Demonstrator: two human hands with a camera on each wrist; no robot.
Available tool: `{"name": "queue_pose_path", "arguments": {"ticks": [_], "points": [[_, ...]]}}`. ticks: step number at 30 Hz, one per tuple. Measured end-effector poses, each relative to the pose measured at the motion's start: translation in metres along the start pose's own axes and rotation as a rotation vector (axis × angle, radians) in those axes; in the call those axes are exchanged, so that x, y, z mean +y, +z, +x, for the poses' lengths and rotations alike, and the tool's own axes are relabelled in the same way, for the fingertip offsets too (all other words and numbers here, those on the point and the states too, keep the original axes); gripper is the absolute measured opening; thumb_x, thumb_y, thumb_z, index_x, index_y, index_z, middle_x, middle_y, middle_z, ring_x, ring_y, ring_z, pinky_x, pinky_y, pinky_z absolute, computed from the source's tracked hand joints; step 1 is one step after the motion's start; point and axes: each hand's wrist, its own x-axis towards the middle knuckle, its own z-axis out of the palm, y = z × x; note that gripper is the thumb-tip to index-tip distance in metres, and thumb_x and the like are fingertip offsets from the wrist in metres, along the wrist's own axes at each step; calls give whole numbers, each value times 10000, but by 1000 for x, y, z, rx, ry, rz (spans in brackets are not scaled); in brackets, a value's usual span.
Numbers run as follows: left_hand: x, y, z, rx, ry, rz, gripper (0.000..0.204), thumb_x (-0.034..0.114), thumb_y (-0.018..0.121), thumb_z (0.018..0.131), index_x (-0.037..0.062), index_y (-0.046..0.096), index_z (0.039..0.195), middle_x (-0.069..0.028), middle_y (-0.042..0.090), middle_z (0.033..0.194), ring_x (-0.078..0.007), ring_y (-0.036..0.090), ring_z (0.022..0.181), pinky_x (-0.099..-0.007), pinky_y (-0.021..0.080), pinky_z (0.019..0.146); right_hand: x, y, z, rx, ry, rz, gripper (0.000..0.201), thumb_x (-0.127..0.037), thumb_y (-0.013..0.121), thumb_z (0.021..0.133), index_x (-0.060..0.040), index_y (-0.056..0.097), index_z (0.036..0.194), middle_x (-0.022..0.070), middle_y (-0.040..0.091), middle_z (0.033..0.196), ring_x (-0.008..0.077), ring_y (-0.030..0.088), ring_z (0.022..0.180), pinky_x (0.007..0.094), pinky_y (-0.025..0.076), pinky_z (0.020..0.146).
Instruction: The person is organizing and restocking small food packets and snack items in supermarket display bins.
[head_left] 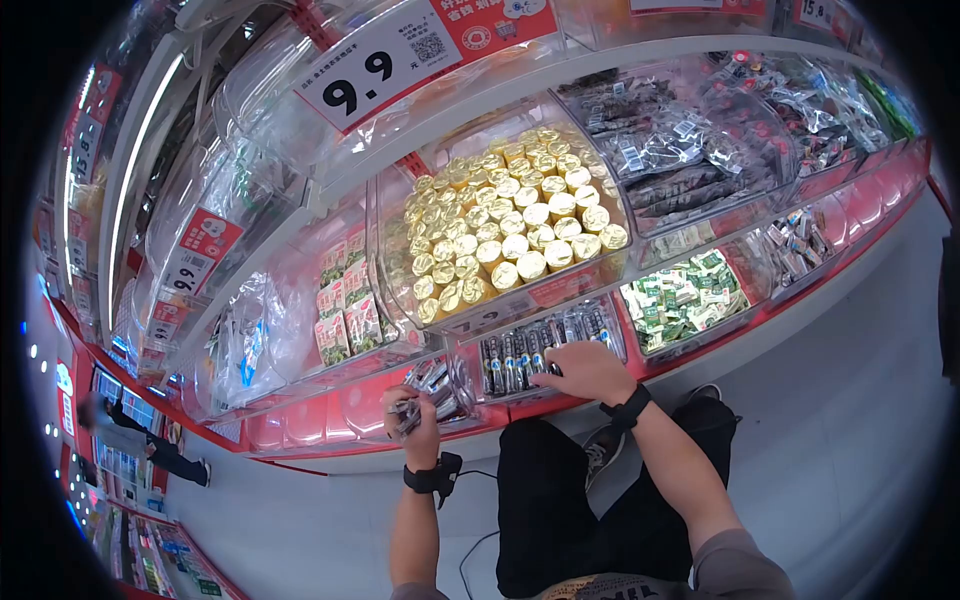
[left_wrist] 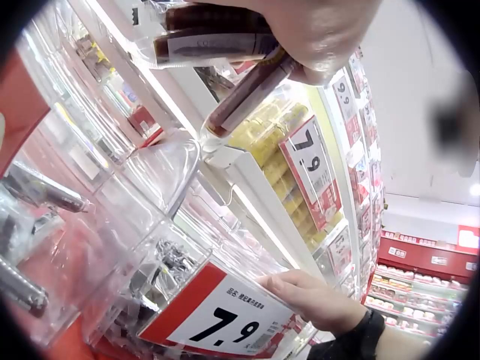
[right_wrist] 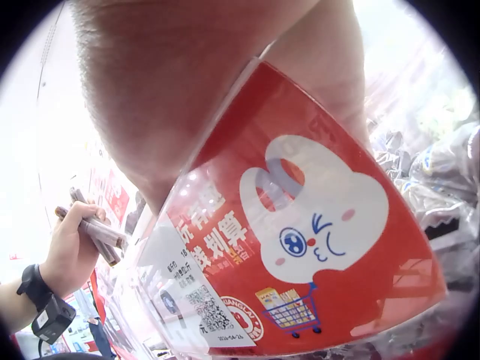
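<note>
My left hand [head_left: 412, 418] grips several slim brown sticks in clear wrappers, which poke out past the fingers in the left wrist view [left_wrist: 247, 94] and the right wrist view [right_wrist: 101, 231]. It is raised before a small bin of shiny dark packets [head_left: 436, 380]. My right hand [head_left: 592, 372] reaches over the front edge of a clear bin of dark wrapped sticks [head_left: 510, 362]. In the right wrist view, a red card with a white rabbit [right_wrist: 330, 217] lies against that hand and hides its fingers. I cannot tell whether they hold a stick.
Gold-topped rolls [head_left: 510, 220] fill the bin above. Green-and-white wrapped pieces [head_left: 690, 300] lie right of the stick bin, and dark bagged snacks [head_left: 670, 130] fill the upper right. A 7.9 price card [left_wrist: 225, 315] fronts a lower bin. Another person [head_left: 150, 440] stands far left.
</note>
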Motion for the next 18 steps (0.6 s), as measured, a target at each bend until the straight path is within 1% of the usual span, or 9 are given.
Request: {"name": "queue_pose_path", "arguments": {"ticks": [2,3,6,7,10,11,14,15,18], "points": [[-9,-4,0,86,76,74,220,-86,623,729,34,489,858,-79,513,829,-162,482,705,-273,401,640,0,0,0,0,-5,-9,499,-518,529,847,-30,599,770,159,610,703,343,613,716,456,471,658],[-17,-9,-1,55,97,149,229,-63,626,732,34,491,891,-90,515,849,-201,491,741,-320,405,686,1,1,0,7,-7,-12,497,-517,529,847,-31,599,768,157,611,702,342,613,716,455,472,656],[-28,-23,6,-303,24,560,262,3,642,732,40,514,958,-96,532,909,-258,507,852,-394,394,775,2,4,0,19,-11,-24,487,-516,532,848,-40,604,774,152,610,705,337,613,715,452,471,647],[-40,-22,5,-380,-2,689,344,68,656,720,55,545,1045,-106,543,1025,-307,491,1004,-447,359,877,3,4,0,17,-9,-31,480,-517,534,849,-48,606,785,148,609,710,334,612,715,449,468,642],[-40,-20,-4,-410,24,605,394,91,661,712,69,563,1093,-122,528,1121,-312,470,1094,-445,341,937,2,2,1,16,-7,-20,468,-514,535,851,-55,609,796,146,605,710,331,611,715,446,464,635],[-27,-16,0,-403,4,511,350,68,645,713,59,591,1058,-142,549,1098,-318,512,1059,-425,385,915,2,1,1,13,-4,-10,465,-511,535,852,-55,609,796,146,604,708,331,611,714,445,464,635],[-1,-7,-3,-446,32,333,267,37,615,728,41,610,995,-147,572,1022,-319,564,947,-399,444,829,1,3,1,-12,18,-28,460,-505,538,852,-54,610,794,147,603,703,332,610,716,443,464,637],[11,1,1,-475,114,304,204,21,597,738,23,619,941,-153,587,966,-328,588,877,-399,471,765,2,3,1,-5,16,-31,455,-499,539,853,-54,611,794,148,605,707,332,611,720,444,464,638],[46,30,7,-603,-9,286,271,24,590,749,-12,580,1017,-189,568,1040,-351,584,927,-429,467,793,2,5,2,-4,8,-37,440,-482,544,854,-51,616,801,153,615,722,332,614,733,446,467,644]]}}
